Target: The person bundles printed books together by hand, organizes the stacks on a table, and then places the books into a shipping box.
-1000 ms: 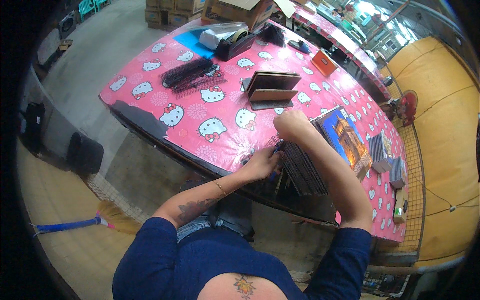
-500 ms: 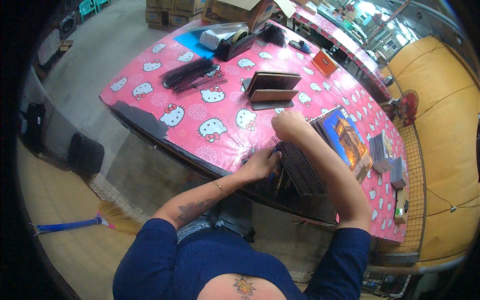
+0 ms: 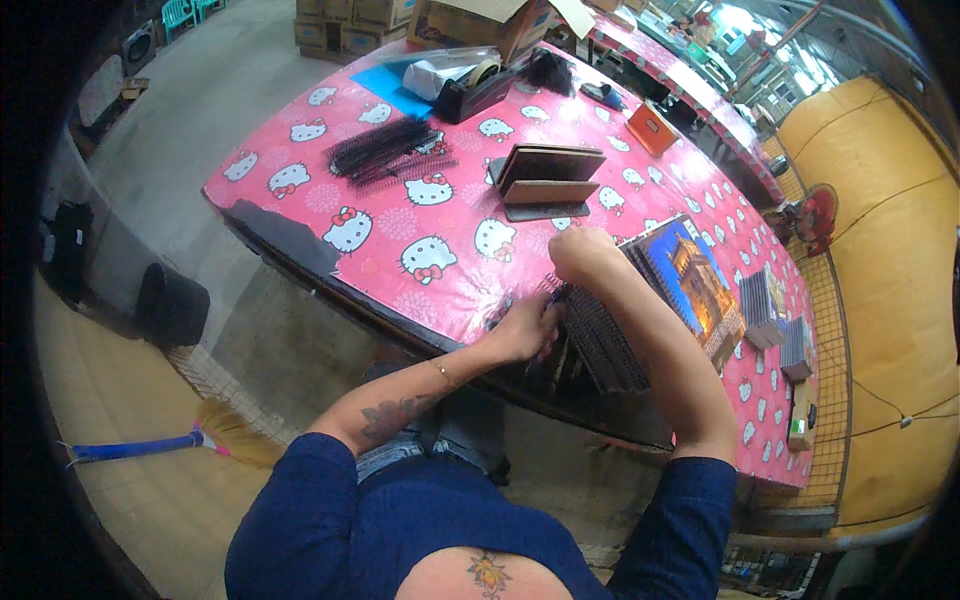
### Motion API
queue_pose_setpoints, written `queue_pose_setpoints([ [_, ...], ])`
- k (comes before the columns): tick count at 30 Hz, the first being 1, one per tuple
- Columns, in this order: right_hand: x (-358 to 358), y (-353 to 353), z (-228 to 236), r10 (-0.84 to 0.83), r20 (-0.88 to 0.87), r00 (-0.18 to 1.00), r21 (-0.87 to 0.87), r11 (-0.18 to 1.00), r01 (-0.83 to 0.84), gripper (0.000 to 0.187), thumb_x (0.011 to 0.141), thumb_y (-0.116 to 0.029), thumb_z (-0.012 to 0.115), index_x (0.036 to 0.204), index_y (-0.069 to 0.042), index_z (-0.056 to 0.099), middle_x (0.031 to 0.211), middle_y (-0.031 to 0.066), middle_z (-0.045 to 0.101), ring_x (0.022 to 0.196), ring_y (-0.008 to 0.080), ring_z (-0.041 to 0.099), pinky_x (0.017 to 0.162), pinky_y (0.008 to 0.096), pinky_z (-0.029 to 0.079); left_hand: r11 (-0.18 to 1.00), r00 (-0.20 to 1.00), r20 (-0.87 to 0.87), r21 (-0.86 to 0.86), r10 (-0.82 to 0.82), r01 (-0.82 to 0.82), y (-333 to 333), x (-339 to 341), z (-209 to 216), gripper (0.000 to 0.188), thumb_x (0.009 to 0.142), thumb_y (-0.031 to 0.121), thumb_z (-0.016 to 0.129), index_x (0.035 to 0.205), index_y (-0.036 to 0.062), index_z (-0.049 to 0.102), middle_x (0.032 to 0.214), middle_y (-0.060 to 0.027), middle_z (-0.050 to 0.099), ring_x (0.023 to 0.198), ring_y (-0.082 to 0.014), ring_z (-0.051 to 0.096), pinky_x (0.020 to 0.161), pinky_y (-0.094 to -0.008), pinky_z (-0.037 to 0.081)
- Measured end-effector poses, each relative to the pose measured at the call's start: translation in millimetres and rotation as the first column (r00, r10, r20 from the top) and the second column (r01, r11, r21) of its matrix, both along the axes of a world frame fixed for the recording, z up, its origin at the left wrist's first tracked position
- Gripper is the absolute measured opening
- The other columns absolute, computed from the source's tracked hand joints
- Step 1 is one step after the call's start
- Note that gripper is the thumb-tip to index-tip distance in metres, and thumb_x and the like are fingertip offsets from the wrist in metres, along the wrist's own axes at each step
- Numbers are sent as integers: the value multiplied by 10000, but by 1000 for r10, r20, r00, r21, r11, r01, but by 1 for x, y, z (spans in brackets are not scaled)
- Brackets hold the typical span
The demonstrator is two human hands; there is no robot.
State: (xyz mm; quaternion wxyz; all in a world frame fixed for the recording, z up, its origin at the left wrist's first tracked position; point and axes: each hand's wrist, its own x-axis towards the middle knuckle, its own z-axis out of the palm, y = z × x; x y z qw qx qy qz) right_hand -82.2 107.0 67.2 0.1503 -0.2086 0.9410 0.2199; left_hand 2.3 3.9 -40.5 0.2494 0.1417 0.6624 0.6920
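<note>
A stack of spiral-bound notebooks (image 3: 603, 340) with rows of black coils lies at the near table edge, between my arms. On its left side my left hand (image 3: 528, 328) is closed, fingers curled round the edge of a spiral-bound notebook. A small blue bit shows by the fingertips, too small to name. My right hand (image 3: 582, 253) is bent into a closed shape above the far end of the coils. Its fingertips, and whatever they hold, are hidden behind the back of the hand. Beside my right forearm rest more spiral notebooks with a blue and orange building cover (image 3: 690, 280).
Loose black plastic coils (image 3: 385, 150) lie at the far left of the pink table (image 3: 400, 310). A brown stand (image 3: 548, 182), tape dispenser (image 3: 472, 95), orange box (image 3: 652, 130) and cardboard box (image 3: 470, 28) stand farther back. Small booklet stacks (image 3: 764, 306) are at right.
Both hands stay by the coils with only slight shifts. The left hand's fingers have turned a little, and the whole view has moved slightly.
</note>
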Motion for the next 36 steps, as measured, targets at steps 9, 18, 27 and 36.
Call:
queue_pose_setpoints([
  [9, 2, -4, -4, 1, 10, 1000, -26, 1000, -1, 216, 767, -105, 597, 923, -11, 712, 971, 196, 695, 922, 330, 683, 775, 440, 555, 989, 999, -28, -145, -16, 11, -4, -2, -9, 363, 1009, 313, 447, 1110, -21, 548, 764, -90, 617, 559, -168, 585, 517, -322, 491],
  [18, 3, -10, -4, -6, 38, 999, -8, 1000, 7, 224, 791, -92, 567, 943, -17, 713, 1001, 188, 693, 933, 323, 685, 773, 435, 554, 996, 992, -88, -2, 86, -86, 1, 5, -27, 354, 1002, 280, 441, 907, -48, 533, 642, -117, 597, 526, -232, 610, 515, -387, 476],
  [27, -3, 0, -24, 22, -33, 999, -72, 997, -25, 189, 752, -69, 594, 888, -19, 714, 937, 202, 694, 877, 336, 688, 740, 439, 555, 996, 996, -91, -80, 26, -34, 2, -7, -21, 370, 1006, 325, 447, 1036, -30, 545, 745, -84, 594, 617, -178, 606, 522, -338, 482],
  [36, 1, -12, -16, -41, 39, 998, -25, 999, 42, 239, 805, -87, 566, 984, -39, 716, 1039, 186, 688, 969, 325, 678, 792, 428, 550, 995, 998, 63, -96, 1, 5, -3, 1, -22, 341, 993, 266, 459, 1088, -28, 602, 788, -111, 653, 660, -200, 629, 611, -355, 507],
])
